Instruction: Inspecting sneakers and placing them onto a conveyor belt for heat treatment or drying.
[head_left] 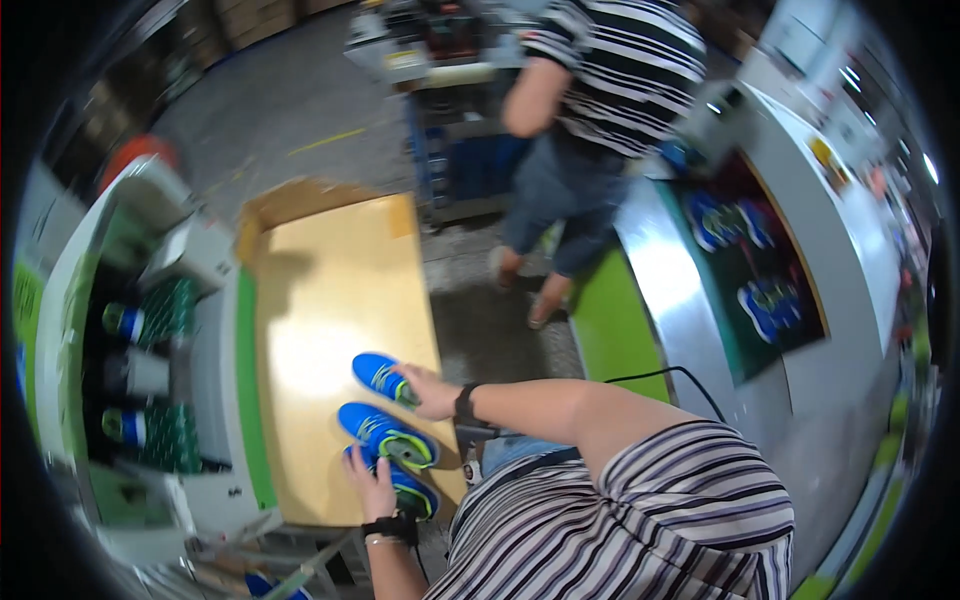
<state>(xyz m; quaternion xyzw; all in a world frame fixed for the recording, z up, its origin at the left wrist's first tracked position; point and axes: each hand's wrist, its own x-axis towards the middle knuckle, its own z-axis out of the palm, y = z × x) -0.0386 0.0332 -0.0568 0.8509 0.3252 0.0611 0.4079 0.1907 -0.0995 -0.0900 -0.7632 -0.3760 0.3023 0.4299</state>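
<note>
Three blue shoes point(366, 425) on a pale table point(325, 310), lower frame, left of centre. Right hand point(430, 392) at the heel of the top shoe point(373, 371), fingers seemingly curled around it; left hand point(372, 485) over the lowest shoe point(412, 492), fingers spread, grip impossible to tell. Probably mid-arranging; needed next: a sure hold on both.

Texts, labels, numbers, signs: none that I can read; green panel point(27, 300), far left edge: marks too blurred for me to decipher; blue running shoes point(368, 422): pale upper markings, unreadable to me as lettering
</note>
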